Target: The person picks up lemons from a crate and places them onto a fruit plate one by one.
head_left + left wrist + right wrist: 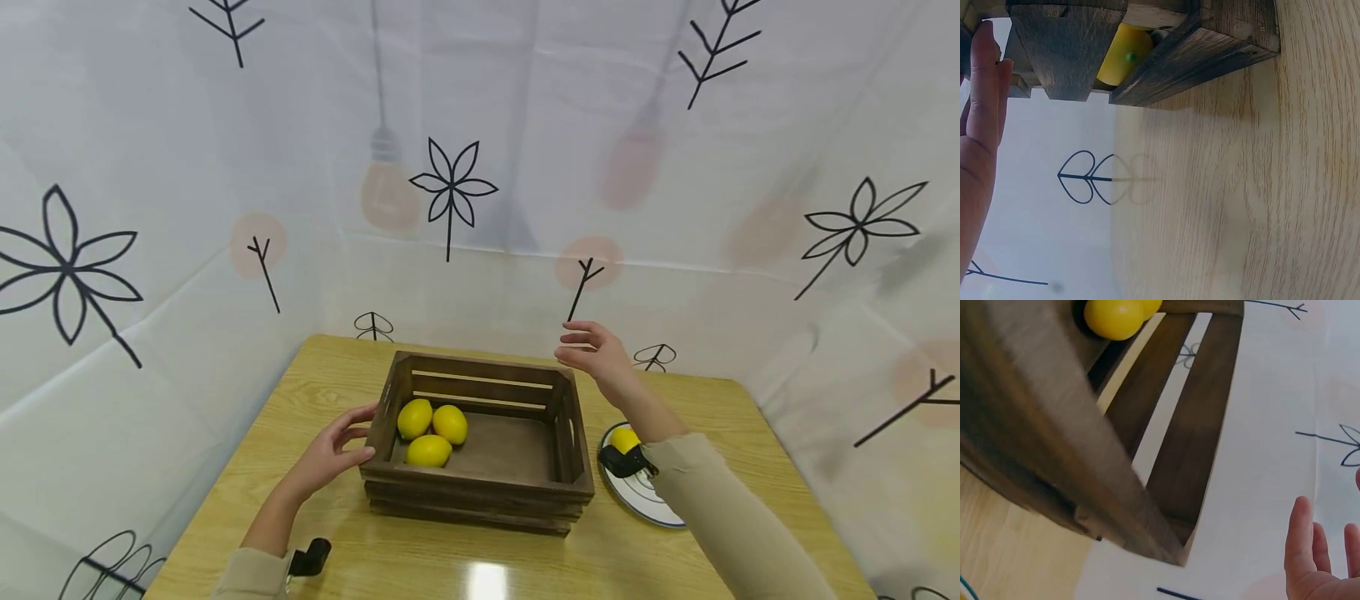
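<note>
A dark brown slatted wooden crate (480,492) stands on the table with three yellow lemons (428,451) grouped in its left half. My left hand (330,454) rests against the crate's left side, its fingers fairly straight along the wood in the left wrist view. Past the crate's back right corner, my right hand (600,358) is raised with loosely bent fingers and holds nothing. To the right of the crate, a white plate (645,496) with a dark rim carries another lemon (624,439), partly hidden by the right wrist's camera.
The light wood table (330,375) reaches back to a white cloth wall (510,308) printed with black plant outlines. Similar cloth hangs at the left and right. Black wrist cameras (311,557) sit on both wrists.
</note>
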`<state>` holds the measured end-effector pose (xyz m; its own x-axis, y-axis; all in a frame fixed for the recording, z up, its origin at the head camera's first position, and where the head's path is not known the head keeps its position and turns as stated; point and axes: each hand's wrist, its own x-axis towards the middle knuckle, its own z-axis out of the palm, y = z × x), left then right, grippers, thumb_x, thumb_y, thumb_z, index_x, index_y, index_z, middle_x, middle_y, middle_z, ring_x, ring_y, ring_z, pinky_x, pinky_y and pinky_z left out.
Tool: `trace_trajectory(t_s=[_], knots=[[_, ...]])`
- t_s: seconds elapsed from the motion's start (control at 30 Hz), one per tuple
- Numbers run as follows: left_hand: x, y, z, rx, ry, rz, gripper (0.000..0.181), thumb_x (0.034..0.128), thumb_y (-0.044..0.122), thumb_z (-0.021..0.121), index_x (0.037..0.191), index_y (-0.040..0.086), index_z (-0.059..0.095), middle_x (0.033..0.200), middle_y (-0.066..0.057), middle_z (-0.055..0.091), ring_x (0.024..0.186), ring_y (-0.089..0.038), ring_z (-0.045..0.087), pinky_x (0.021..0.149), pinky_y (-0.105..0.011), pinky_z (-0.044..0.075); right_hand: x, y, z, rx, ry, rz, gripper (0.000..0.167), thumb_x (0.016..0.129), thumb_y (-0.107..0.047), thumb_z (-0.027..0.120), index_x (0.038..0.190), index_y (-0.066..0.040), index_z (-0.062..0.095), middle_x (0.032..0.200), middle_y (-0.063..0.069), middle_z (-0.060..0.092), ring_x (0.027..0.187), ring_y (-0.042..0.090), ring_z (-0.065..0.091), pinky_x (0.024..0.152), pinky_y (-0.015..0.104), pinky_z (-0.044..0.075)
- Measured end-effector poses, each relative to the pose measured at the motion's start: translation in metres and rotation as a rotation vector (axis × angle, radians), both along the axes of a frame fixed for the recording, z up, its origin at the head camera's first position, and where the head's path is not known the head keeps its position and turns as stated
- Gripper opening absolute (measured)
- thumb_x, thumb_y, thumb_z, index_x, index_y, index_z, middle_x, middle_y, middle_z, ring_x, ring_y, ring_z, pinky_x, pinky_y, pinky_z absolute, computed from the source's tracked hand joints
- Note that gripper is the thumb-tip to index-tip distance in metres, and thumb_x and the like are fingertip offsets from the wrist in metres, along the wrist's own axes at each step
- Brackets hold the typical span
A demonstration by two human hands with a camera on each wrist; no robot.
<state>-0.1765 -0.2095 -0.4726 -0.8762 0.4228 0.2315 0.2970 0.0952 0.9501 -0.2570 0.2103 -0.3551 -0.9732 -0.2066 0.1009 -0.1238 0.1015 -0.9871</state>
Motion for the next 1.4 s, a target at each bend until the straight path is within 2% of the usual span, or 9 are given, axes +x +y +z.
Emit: trace_trajectory(t_s=[0.2,0.53,0.77,1.1,1.4], knots=[[0.0,0.0,0.001,0.007,-0.001,-0.005,0.058,0.0906,0.001,0.058,0.143,0.003,0.033,0.139,-0.023,0.033,0.119,-0.045,0.038,0.083,-0.031,0.05,-0.003,-0.014,0.0,-0.015,-0.008,0.016,0.054,0.087,0.002,0.062,0.135,0.006,0.037,0.12,0.025,0.044,0.096,0.018,0.056,0.086,0.032,0.049],[-0.001,0.0,0.0,-0.002,-0.003,0.003,0.058,0.0906,0.003,0.059,0.143,0.004,0.033,0.14,-0.022,0.033,0.119,-0.045,0.038,0.083,-0.031,0.05,-0.012,-0.032,-0.006,-0.029,-0.024,0.032,0.052,0.085,0.002,0.065,0.132,0.005,0.042,0.118,0.024,0.047,0.096,0.022,0.057,0.092,0.048,0.043],[-0.002,-0.001,-0.002,-0.002,-0.003,0.001,0.059,0.0903,0.002,0.059,0.143,0.004,0.033,0.14,-0.022,0.033,0.119,-0.045,0.038,0.082,-0.032,0.05,-0.017,-0.045,-0.012,-0.045,-0.036,0.076,0.052,0.084,0.005,0.064,0.132,0.006,0.042,0.118,0.025,0.047,0.098,0.026,0.056,0.09,0.048,0.044],[-0.002,0.0,-0.001,-0.001,0.004,0.004,0.058,0.0899,0.002,0.059,0.142,0.003,0.033,0.139,-0.022,0.034,0.119,-0.045,0.038,0.082,-0.031,0.05,-0.026,-0.061,-0.02,-0.025,-0.051,0.131,0.05,0.085,0.006,0.063,0.131,0.005,0.043,0.12,0.026,0.048,0.103,0.035,0.055,0.09,0.048,0.045],[-0.002,0.001,-0.001,0.008,0.005,-0.001,0.058,0.0901,0.001,0.058,0.142,0.001,0.033,0.139,-0.023,0.033,0.118,-0.046,0.038,0.082,-0.03,0.05,-0.033,-0.071,-0.028,0.042,-0.083,0.187,0.049,0.085,0.005,0.063,0.131,0.003,0.045,0.118,0.025,0.05,0.098,0.032,0.059,0.089,0.048,0.045]])
